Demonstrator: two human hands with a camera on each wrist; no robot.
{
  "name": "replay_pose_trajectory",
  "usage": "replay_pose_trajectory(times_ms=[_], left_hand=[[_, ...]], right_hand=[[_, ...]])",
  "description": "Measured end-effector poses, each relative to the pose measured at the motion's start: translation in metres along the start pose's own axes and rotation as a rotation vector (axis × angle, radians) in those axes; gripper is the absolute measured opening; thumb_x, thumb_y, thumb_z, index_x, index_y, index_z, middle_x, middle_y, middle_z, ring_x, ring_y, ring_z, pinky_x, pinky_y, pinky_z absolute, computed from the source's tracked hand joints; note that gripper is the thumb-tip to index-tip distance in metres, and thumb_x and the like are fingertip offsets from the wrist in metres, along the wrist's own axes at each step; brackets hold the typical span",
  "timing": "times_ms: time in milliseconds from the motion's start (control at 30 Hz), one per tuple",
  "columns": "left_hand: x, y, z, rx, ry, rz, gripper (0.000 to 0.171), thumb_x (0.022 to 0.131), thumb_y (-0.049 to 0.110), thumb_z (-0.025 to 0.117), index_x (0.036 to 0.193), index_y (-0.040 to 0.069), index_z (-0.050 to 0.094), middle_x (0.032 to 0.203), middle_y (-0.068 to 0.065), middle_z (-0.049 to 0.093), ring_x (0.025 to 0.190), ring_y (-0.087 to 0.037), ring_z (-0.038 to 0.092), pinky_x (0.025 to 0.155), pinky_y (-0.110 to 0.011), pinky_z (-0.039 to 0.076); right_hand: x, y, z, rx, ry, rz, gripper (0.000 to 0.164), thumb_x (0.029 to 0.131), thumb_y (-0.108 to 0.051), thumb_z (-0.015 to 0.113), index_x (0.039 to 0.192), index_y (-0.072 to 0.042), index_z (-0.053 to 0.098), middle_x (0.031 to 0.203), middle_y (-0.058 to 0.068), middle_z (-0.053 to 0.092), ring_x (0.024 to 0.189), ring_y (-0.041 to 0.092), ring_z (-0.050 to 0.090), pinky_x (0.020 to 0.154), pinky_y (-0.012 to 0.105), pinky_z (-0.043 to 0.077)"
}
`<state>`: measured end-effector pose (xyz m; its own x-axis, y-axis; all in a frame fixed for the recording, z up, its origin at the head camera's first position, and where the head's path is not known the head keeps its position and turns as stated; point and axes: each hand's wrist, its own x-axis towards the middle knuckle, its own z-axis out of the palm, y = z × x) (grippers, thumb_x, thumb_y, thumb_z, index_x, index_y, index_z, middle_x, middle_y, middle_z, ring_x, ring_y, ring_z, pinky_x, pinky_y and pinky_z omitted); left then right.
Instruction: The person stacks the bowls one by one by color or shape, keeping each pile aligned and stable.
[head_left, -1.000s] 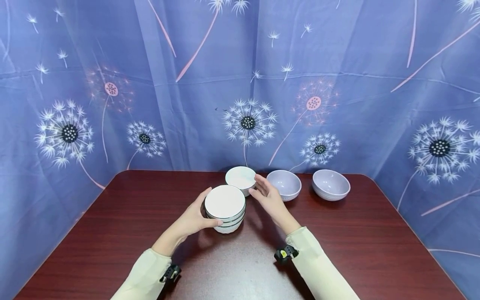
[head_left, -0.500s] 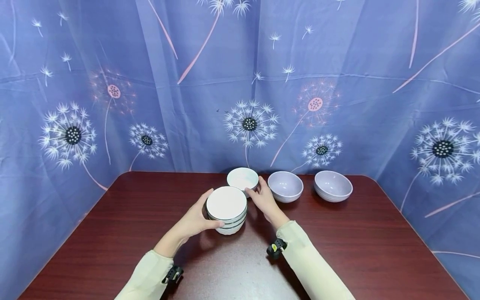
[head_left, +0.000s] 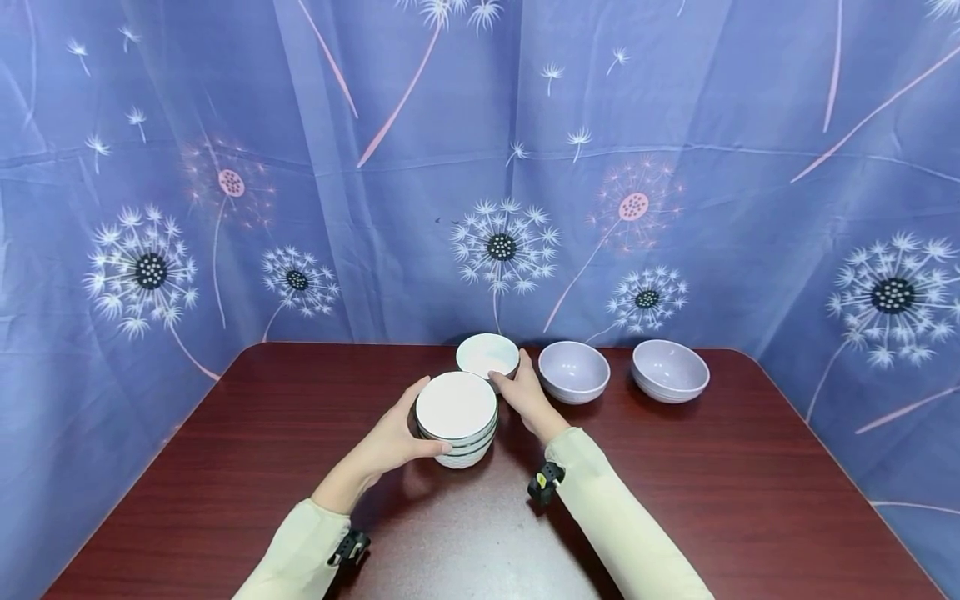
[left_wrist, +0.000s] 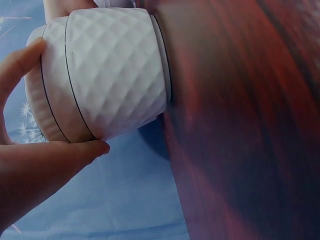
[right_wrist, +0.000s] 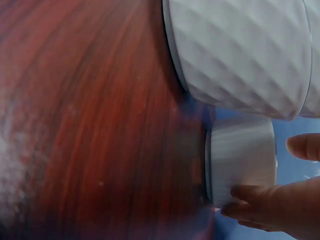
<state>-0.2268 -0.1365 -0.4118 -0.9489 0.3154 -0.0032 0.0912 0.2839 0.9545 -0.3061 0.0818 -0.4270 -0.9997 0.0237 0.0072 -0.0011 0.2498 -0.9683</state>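
A stack of several white bowls [head_left: 456, 408] with thin dark rims and a diamond-textured outside stands upright at mid-table. My left hand [head_left: 393, 437] grips it from the left, thumb across the near side near the top; the left wrist view shows the textured wall [left_wrist: 117, 70] between thumb and fingers. Just behind the stack is a single white bowl [head_left: 487, 352]. My right hand [head_left: 527, 396] is at that bowl, fingers along its right outer wall. The thumb is over the front rim, with a gap above the rim in the right wrist view.
Two pale lilac bowls stand to the right at the back of the table: one [head_left: 574, 372] close to my right hand, the other [head_left: 670, 371] farther right. The dark red wooden table [head_left: 247, 467] ends at a blue dandelion-print curtain [head_left: 390, 250].
My right hand has moved left to the single white bowl, its fingers coming against the right side and its thumb over the rim. The left hand still holds the stack in place.
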Motion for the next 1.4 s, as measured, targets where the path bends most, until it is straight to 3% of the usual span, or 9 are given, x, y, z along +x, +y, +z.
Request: replay_pose_trajectory(times_ms=[200,367,533,1100,1400], left_hand=[[0.0001,0.0007,0.0012,-0.001,0.003,0.000,0.109,0.069,0.008,0.085,0.154,0.010,0.016,0.148,-0.019,0.036,0.133,-0.032,0.037,0.107,-0.054,0.032],[0.0010,0.0011,0.0017,-0.014,0.002,0.007,0.109,0.069,0.007,0.085,0.154,0.009,0.016,0.146,-0.019,0.038,0.131,-0.031,0.040,0.106,-0.051,0.035],[0.0013,-0.0002,0.0015,-0.018,-0.002,0.012,0.110,0.069,0.007,0.085,0.153,0.009,0.016,0.146,-0.019,0.039,0.132,-0.031,0.039,0.107,-0.051,0.034],[0.0010,-0.0030,0.0009,-0.042,-0.005,0.016,0.110,0.070,0.008,0.085,0.154,0.008,0.014,0.149,-0.019,0.035,0.137,-0.031,0.033,0.109,-0.053,0.030],[0.0010,-0.0028,-0.0002,-0.048,-0.005,0.019,0.109,0.070,0.007,0.084,0.154,0.008,0.015,0.149,-0.020,0.035,0.136,-0.031,0.035,0.109,-0.051,0.031]], right_hand=[[0.0053,0.0070,0.0003,0.073,0.011,0.056,0.078,0.091,-0.006,0.058,0.150,0.008,0.008,0.155,0.028,0.012,0.142,0.035,0.017,0.115,0.045,0.023],[0.0090,0.0073,0.0019,0.218,0.008,0.104,0.074,0.093,-0.002,0.052,0.151,0.005,0.007,0.153,0.029,0.017,0.128,0.039,0.040,0.099,0.049,0.044],[0.0098,0.0045,0.0032,0.316,0.042,0.140,0.067,0.095,-0.001,0.046,0.152,0.001,0.011,0.149,0.029,0.026,0.118,0.039,0.050,0.091,0.049,0.051],[0.0067,0.0023,0.0062,0.331,0.135,0.172,0.060,0.093,0.000,0.042,0.150,-0.001,0.025,0.141,0.028,0.039,0.104,0.033,0.055,0.078,0.041,0.057],[0.0070,0.0005,0.0062,0.324,0.139,0.160,0.058,0.091,0.001,0.043,0.147,0.003,0.029,0.136,0.031,0.042,0.090,0.031,0.059,0.062,0.031,0.058]])
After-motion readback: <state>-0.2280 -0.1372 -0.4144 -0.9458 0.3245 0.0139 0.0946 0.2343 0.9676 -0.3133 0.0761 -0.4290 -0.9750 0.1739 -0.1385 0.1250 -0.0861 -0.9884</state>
